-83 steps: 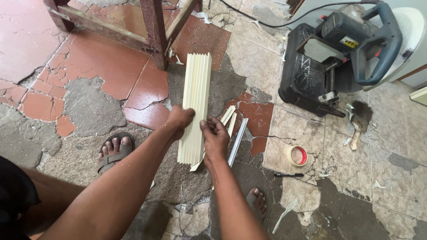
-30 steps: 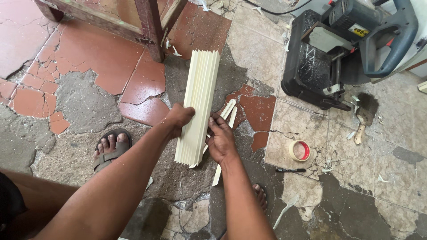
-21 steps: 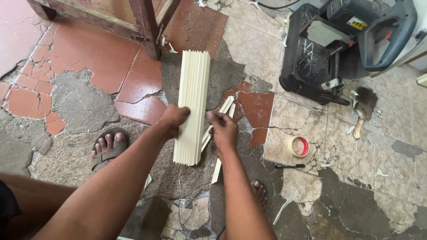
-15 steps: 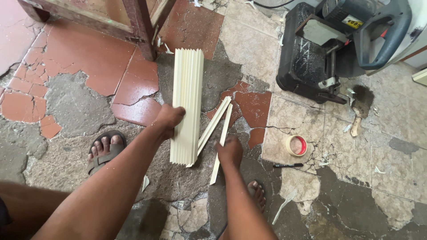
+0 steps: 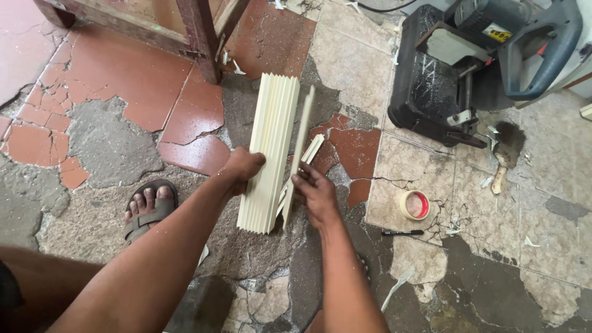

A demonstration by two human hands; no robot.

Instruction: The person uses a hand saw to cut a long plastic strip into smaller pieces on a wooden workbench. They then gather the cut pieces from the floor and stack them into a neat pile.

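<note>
A bundle of pale cream wooden strips (image 5: 271, 135) lies lengthwise over the cracked tile floor, and my left hand (image 5: 242, 169) grips it from the left at mid-length. Just right of the bundle, my right hand (image 5: 313, 191) holds a single thin cream strip (image 5: 300, 145), raised alongside the bundle's right edge. A couple of loose strips (image 5: 313, 148) lie on the floor under and beside that hand.
A black and blue power saw (image 5: 487, 58) stands at the top right, with a small brush (image 5: 502, 157) beside it. A roll of tape (image 5: 415, 205) and a dark pen (image 5: 402, 232) lie right of my hands. A wooden table leg (image 5: 200, 40) stands at the top. My sandalled foot (image 5: 148, 206) rests at left.
My right hand left the bundle, reached down to the loose strips on the floor, and has come back up holding a single strip against the bundle's right side. The left hand kept its grip.
</note>
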